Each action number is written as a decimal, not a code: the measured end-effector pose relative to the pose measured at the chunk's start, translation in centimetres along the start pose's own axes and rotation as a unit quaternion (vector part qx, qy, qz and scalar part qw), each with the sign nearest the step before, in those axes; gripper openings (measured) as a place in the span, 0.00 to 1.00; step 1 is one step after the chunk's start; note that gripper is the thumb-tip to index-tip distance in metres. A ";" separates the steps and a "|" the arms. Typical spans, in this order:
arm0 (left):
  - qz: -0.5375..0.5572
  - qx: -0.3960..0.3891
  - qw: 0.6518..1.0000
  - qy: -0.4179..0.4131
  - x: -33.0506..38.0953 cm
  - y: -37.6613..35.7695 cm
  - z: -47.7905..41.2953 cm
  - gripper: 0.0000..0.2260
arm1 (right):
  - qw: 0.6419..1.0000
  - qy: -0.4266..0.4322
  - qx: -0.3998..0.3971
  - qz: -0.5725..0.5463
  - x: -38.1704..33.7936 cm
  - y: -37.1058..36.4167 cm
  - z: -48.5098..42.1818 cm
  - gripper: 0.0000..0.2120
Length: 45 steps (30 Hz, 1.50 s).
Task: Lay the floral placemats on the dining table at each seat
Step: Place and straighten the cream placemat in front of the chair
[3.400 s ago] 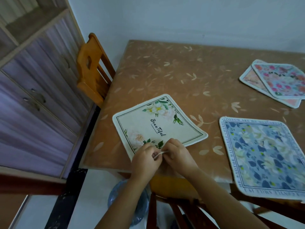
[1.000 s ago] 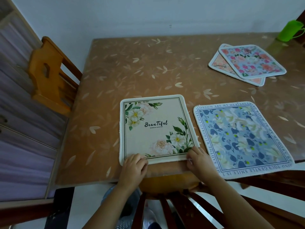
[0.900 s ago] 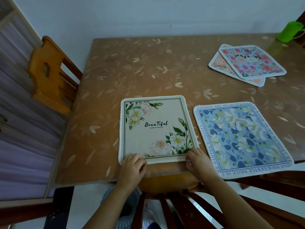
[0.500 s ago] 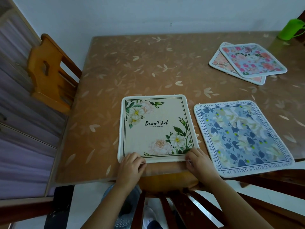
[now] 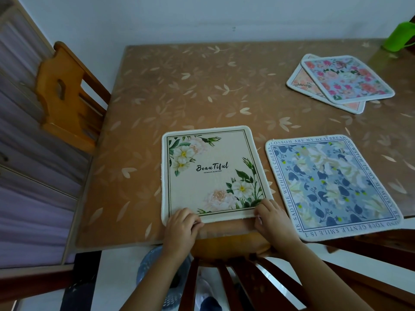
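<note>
while left hand [image 5: 183, 223] and right hand [image 5: 272, 217] pinch its rounded corners, the cream placemat [image 5: 211, 180] lies flat.

On table [image 5: 179, 90]: left placemat [image 5: 211, 173] beside right placemat [image 5: 332, 187] at near edge, stacked pair [image 5: 345, 79] behind.

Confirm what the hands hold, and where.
The cream placemat, by its near edge: left hand pinches the near-left corner, right hand the near-right corner.
</note>
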State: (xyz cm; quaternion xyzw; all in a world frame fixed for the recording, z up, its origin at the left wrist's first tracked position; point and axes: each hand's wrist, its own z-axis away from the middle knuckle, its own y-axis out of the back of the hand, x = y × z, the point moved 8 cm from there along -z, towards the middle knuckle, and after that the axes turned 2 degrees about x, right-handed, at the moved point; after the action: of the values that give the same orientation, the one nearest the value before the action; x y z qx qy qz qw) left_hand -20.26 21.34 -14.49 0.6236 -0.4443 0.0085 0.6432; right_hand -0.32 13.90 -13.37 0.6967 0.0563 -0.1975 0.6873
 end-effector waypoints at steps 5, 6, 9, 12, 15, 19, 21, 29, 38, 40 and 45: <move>-0.007 -0.001 1.000 0.002 0.0 0.1 0.0 0.07 | 1.000 0.005 0.012 -0.010 0.0 0.1 0.1 0.06; -0.007 -0.001 1.000 0.002 0.0 0.1 0.0 0.07 | 1.000 0.009 0.015 -0.011 -0.1 0.2 0.2 0.07; -0.007 -0.001 1.000 0.001 0.1 0.1 0.0 0.07 | 1.000 0.011 0.020 -0.018 -0.1 0.3 0.1 0.08; -0.011 -0.001 1.000 0.004 0.1 0.1 0.1 0.08 | 0.999 0.014 0.027 -0.027 0.1 0.2 0.1 0.09; -0.014 0.001 1.000 0.005 0.1 0.2 0.0 0.08 | 0.999 0.011 0.024 -0.027 0.2 0.0 0.2 0.09; -0.024 0.002 1.000 0.001 0.1 0.2 0.1 0.07 | 0.999 0.019 0.029 -0.021 0.0 0.1 0.6 0.11; -0.027 0.003 1.000 0.002 0.1 0.3 0.2 0.07 | 0.999 0.011 0.037 -0.027 0.2 0.3 0.6 0.11; -0.034 0.011 0.999 0.012 0.2 0.1 0.1 0.07 | 0.999 0.002 0.036 -0.017 0.3 0.4 0.3 0.08; -0.056 0.032 0.997 0.034 0.1 -0.1 0.5 0.03 | 0.998 0.001 0.067 0.002 0.2 -0.1 0.4 0.11; -0.052 0.031 0.998 0.035 0.1 -0.1 0.6 0.03 | 0.997 0.004 0.079 0.007 0.2 0.0 0.6 0.12; -0.033 0.016 0.999 0.028 0.0 0.0 0.5 0.08 | 0.997 0.000 0.071 0.009 0.3 -0.3 0.8 0.12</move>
State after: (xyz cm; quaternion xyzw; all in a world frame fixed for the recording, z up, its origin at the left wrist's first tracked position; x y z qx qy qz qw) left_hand -20.50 20.92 -14.56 0.6477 -0.4045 0.0117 0.6456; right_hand -0.29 13.06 -13.73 0.7445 0.0359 -0.1950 0.6375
